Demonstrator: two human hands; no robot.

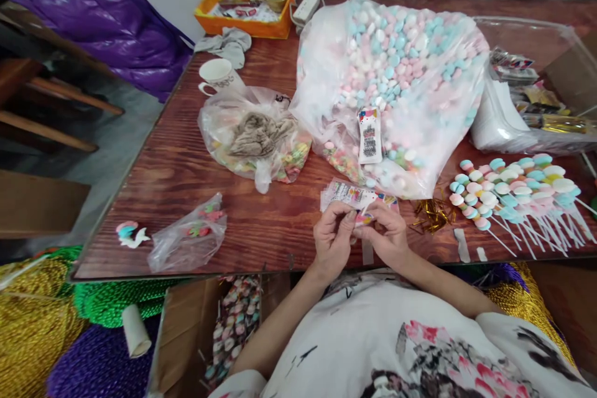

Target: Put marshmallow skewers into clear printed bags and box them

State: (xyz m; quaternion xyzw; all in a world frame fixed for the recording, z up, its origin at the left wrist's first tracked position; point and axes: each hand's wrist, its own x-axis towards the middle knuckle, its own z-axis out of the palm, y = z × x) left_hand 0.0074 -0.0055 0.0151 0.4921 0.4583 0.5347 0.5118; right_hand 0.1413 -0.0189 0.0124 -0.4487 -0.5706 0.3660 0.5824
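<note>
Near the table's front edge, my left hand [334,236] and my right hand [385,236] meet, both pinching a small colourful printed packet [364,218]. My fingers cover most of it. Just behind them lie flat printed wrappers [347,193]. A large clear bag of pink, white and blue candies [396,62] fills the table beyond, with a white printed packet [370,137] on top. Gold twist ties [431,214] lie right of my right hand, and candy skewers on white sticks [517,189] are piled farther right.
Left of centre sits a bag of colourful candies with a brown cloth [259,135]. Around it are a white mug [219,76], a small plastic bag [189,236] and an orange tray [242,27]. A clear bin [527,28] stands at the back right. An open carton [184,336] is below the table.
</note>
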